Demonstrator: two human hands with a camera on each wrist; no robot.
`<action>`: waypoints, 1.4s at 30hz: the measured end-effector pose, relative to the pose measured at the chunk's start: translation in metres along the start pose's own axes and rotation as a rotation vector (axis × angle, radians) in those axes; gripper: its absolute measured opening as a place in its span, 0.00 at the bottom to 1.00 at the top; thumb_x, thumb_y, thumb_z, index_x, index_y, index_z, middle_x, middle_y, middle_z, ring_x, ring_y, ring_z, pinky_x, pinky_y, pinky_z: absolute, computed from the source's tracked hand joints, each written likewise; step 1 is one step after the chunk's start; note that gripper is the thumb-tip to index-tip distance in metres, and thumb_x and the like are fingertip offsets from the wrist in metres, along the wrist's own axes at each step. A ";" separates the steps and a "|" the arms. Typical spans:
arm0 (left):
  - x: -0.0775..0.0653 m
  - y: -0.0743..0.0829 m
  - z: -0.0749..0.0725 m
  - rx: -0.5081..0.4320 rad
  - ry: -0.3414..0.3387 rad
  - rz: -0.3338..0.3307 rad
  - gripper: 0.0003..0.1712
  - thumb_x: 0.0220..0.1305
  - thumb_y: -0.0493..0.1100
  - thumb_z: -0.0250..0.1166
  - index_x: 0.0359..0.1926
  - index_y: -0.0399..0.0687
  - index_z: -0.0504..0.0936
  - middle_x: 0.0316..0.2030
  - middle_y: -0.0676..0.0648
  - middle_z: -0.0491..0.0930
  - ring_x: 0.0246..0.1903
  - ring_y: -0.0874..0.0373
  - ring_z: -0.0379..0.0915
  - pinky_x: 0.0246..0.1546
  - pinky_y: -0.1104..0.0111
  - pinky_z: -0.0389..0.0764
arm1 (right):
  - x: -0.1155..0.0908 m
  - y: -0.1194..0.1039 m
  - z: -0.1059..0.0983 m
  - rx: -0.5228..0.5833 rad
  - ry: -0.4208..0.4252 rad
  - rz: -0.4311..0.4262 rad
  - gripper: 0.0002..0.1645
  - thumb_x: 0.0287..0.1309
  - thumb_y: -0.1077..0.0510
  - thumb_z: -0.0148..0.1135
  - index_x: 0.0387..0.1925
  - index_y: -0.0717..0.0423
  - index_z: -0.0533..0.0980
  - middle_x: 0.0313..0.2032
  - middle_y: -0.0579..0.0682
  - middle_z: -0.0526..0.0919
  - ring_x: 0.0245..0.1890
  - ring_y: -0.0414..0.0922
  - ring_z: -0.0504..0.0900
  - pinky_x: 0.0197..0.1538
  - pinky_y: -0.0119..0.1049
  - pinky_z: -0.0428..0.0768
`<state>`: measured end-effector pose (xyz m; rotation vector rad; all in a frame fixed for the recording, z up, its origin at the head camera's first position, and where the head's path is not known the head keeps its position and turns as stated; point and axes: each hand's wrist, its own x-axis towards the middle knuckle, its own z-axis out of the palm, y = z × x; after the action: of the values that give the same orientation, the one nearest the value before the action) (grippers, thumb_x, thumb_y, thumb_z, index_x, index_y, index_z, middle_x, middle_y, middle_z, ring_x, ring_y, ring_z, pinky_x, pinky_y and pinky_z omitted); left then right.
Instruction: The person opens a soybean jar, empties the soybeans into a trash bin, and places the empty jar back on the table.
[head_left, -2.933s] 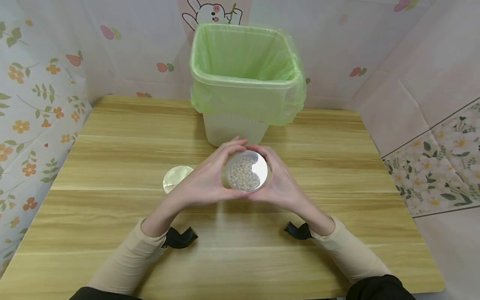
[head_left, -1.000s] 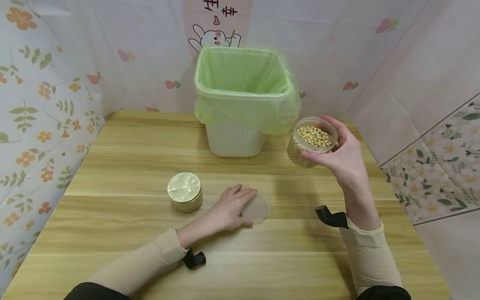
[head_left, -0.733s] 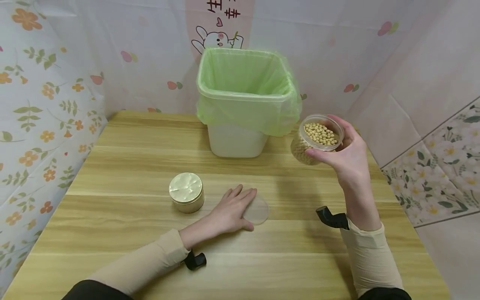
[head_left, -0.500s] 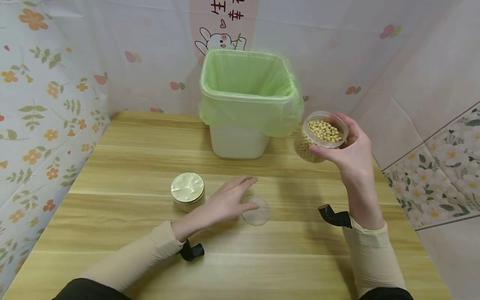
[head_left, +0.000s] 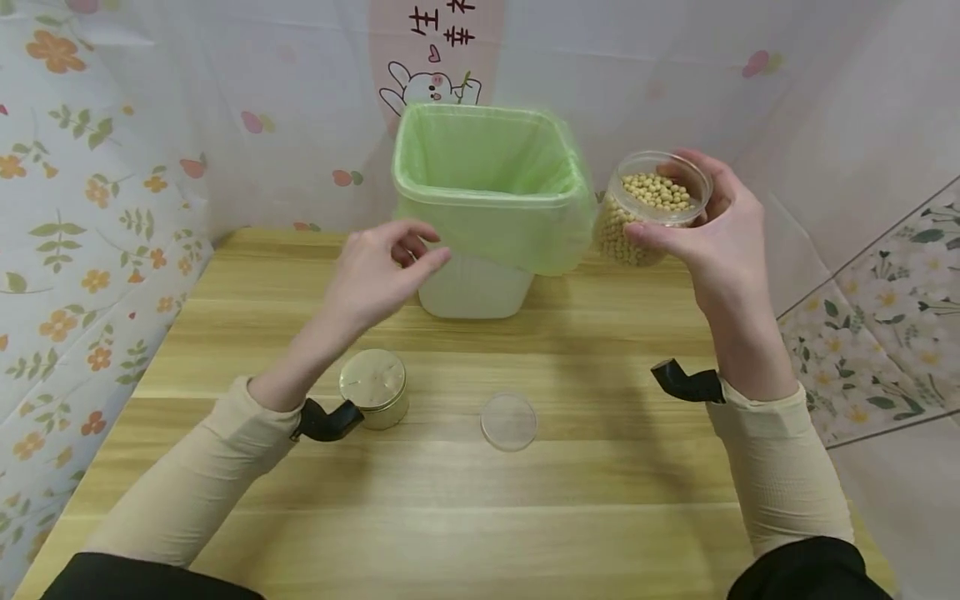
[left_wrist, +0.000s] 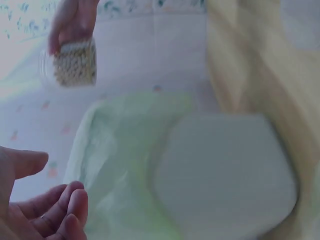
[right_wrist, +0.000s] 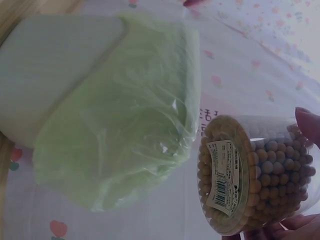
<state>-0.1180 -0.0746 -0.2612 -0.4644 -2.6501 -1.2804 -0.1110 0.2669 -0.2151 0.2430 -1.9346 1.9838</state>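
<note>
My right hand [head_left: 731, 242] grips a clear plastic jar [head_left: 617, 242] high over the right side of the table, its thumb at the near side of the rim. The jar has no lid on it, is slightly tilted, and is mostly filled with round pale soybeans [head_left: 657, 192]. In the right wrist view a printed label [right_wrist: 224, 177] shows on the underside of the jar. My left hand [head_left: 375, 271] is raised by the front left of the bin, fingers loosely bent and holding nothing. On the table lies a clear round lid [head_left: 508, 422].
A white bin [head_left: 476, 287] with a green bag [head_left: 487, 225] folded over its rim stands at the back middle. A can with a gold foil top [head_left: 372, 379] is at the left, close to my left wrist. Patterned cloth hangs behind the wooden table [head_left: 465, 533].
Both hands held the jar together at first; then my right hand carried it right and up. My left hand pressed the clear lid on the table, let go and rose toward the bin.
</note>
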 end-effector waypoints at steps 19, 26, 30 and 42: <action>0.066 -0.026 -0.048 -0.026 0.105 -0.236 0.34 0.72 0.68 0.54 0.59 0.46 0.81 0.41 0.51 0.83 0.35 0.62 0.79 0.38 0.69 0.75 | 0.084 -0.033 0.056 -0.397 -0.110 0.006 0.55 0.38 0.66 0.85 0.70 0.51 0.70 0.56 0.42 0.77 0.58 0.39 0.74 0.61 0.28 0.76; 0.069 -0.029 -0.047 -0.132 0.019 -0.322 0.31 0.71 0.63 0.60 0.59 0.43 0.76 0.40 0.53 0.79 0.35 0.64 0.78 0.39 0.72 0.78 | 0.100 -0.023 0.072 -0.516 -0.140 0.023 0.56 0.39 0.61 0.85 0.72 0.50 0.68 0.59 0.42 0.77 0.60 0.38 0.74 0.66 0.31 0.76; 0.071 -0.033 -0.043 -0.279 -0.037 -0.355 0.28 0.73 0.58 0.60 0.58 0.39 0.75 0.38 0.52 0.77 0.34 0.63 0.77 0.38 0.77 0.81 | 0.109 -0.020 0.078 -0.569 -0.151 0.015 0.56 0.40 0.59 0.84 0.73 0.48 0.67 0.64 0.46 0.77 0.62 0.39 0.74 0.66 0.31 0.75; 0.079 -0.035 -0.024 -0.611 -0.070 -0.354 0.12 0.76 0.48 0.57 0.48 0.44 0.73 0.40 0.48 0.73 0.38 0.60 0.73 0.46 0.74 0.81 | 0.133 -0.016 0.086 -0.914 -0.169 -0.092 0.60 0.42 0.46 0.82 0.76 0.48 0.63 0.71 0.50 0.73 0.71 0.41 0.71 0.73 0.28 0.69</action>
<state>-0.2040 -0.0976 -0.2503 -0.1023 -2.4192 -2.2307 -0.2386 0.1993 -0.1471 0.2417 -2.6401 0.8797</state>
